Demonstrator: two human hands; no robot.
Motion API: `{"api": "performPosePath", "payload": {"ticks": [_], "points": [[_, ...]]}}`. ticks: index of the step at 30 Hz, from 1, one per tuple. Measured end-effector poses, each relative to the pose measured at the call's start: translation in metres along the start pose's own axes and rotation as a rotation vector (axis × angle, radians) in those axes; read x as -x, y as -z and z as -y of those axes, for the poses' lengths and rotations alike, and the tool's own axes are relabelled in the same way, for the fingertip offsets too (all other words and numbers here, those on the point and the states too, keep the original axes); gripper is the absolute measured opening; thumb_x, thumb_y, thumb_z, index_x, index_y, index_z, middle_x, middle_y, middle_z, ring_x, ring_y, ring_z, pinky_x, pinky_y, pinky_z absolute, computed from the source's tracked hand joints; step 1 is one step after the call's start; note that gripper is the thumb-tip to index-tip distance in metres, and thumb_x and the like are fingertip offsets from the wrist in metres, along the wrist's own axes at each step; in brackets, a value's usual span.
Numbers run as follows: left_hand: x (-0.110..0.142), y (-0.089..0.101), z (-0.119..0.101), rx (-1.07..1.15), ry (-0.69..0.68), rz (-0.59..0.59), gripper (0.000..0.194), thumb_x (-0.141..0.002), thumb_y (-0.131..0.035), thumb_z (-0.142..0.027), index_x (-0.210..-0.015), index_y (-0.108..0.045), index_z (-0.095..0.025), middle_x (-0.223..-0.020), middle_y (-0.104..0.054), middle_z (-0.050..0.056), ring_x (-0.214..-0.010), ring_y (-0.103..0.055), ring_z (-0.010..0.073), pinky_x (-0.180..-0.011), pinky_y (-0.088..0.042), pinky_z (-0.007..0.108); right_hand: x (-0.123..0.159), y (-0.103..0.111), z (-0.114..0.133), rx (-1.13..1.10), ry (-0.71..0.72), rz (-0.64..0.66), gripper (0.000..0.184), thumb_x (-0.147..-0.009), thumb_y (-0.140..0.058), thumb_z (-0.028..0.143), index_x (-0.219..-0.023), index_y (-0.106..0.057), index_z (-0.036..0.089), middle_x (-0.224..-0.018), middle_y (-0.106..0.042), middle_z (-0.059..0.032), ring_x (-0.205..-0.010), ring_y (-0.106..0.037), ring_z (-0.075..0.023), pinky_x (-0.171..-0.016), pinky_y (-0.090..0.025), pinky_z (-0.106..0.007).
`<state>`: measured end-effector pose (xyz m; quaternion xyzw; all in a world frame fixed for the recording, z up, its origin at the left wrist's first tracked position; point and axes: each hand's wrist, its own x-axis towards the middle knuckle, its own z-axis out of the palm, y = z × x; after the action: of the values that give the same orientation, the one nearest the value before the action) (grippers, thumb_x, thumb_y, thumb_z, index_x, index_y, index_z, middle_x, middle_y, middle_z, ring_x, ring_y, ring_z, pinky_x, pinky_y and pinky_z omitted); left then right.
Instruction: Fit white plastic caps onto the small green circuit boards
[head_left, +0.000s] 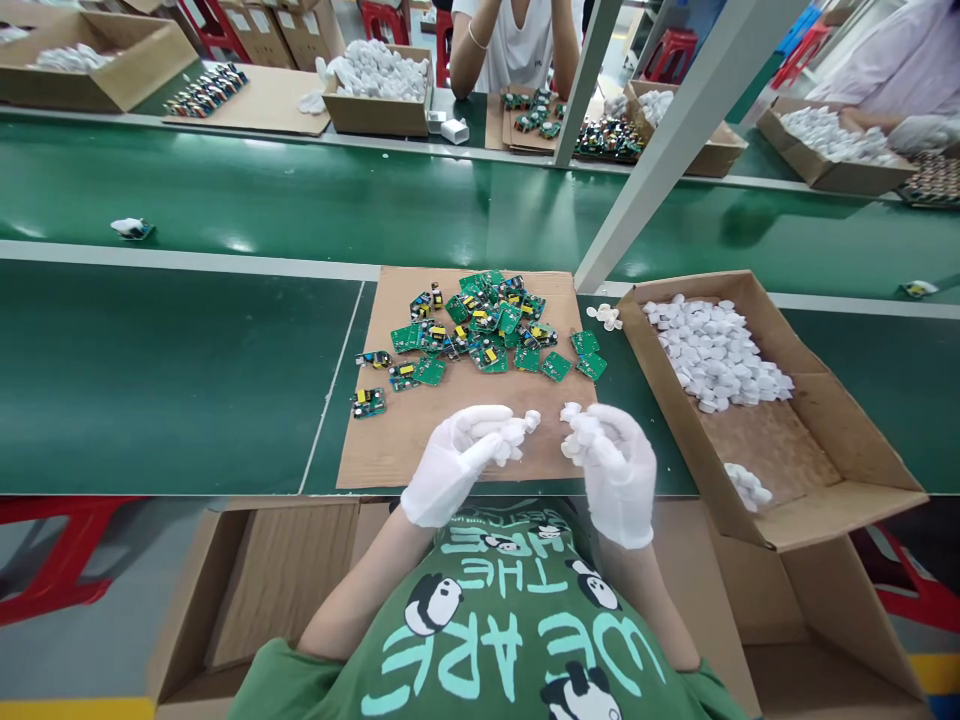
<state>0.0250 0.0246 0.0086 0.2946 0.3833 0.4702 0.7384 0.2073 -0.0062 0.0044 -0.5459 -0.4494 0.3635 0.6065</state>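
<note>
Both hands wear white gloves and hover over the near edge of a cardboard sheet [450,440]. My left hand [457,462] is closed around several small white plastic pieces [531,421], one poking out past the fingertips. My right hand [621,475] grips more of these white pieces [571,411], facing the left with a gap between them. Beyond the hands lies a heap of small green circuit boards [487,320] with yellow and black components. To the right, an open cardboard box [814,440] holds many white pieces [712,350].
A few white pieces [604,317] lie beside the box. Behind runs a green conveyor belt [300,200] carrying a board with a white part [132,229]. A slanted metal post [675,150] rises at the right. Across the belt sits a person [517,50] among boxes.
</note>
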Motion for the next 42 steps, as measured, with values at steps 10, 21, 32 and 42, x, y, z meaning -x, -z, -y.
{"api": "performPosePath", "payload": {"ticks": [10,21,32,42], "points": [[0.004,0.010,-0.009,-0.091,-0.012,0.124,0.039,-0.081,-0.075,-0.031,-0.119,-0.072,-0.019,-0.119,-0.073,0.012,-0.110,-0.068,0.0282,-0.102,-0.050,0.042,0.012,0.017,-0.038,0.997,0.554,0.234,0.008,-0.080,-0.076,0.030,-0.085,-0.071,0.026,-0.106,-0.069,-0.0072,-0.097,-0.060,-0.0256,-0.086,-0.049,-0.043],[0.006,0.002,0.000,-0.298,-0.091,0.116,0.046,-0.078,-0.076,-0.020,-0.121,-0.061,-0.019,-0.103,-0.071,0.010,-0.086,-0.070,0.0189,-0.083,-0.058,0.033,-0.007,-0.012,0.000,0.409,0.217,0.419,0.032,-0.092,-0.057,0.022,-0.122,-0.062,0.027,-0.102,-0.070,-0.0027,-0.087,-0.069,-0.0170,-0.079,-0.058,-0.032],[0.007,0.008,0.004,-0.456,-0.034,0.038,0.020,-0.075,-0.080,-0.028,-0.091,-0.073,-0.018,-0.089,-0.074,0.006,-0.077,-0.067,0.0171,-0.071,-0.056,0.026,-0.005,-0.017,0.003,0.223,0.069,0.371,0.004,-0.081,-0.064,0.019,-0.083,-0.065,0.022,-0.083,-0.072,-0.0005,-0.077,-0.070,-0.0158,-0.084,-0.058,-0.034],[-0.015,0.039,0.022,-1.185,-0.353,0.029,0.023,-0.081,-0.068,-0.030,-0.102,-0.074,-0.024,-0.097,-0.076,0.006,-0.088,-0.070,0.0243,-0.086,-0.054,0.036,-0.022,0.045,-0.031,0.664,0.079,-0.120,0.021,-0.088,-0.065,0.028,-0.107,-0.059,0.020,-0.089,-0.074,-0.0031,-0.072,-0.069,-0.0152,-0.070,-0.057,-0.030]]}}
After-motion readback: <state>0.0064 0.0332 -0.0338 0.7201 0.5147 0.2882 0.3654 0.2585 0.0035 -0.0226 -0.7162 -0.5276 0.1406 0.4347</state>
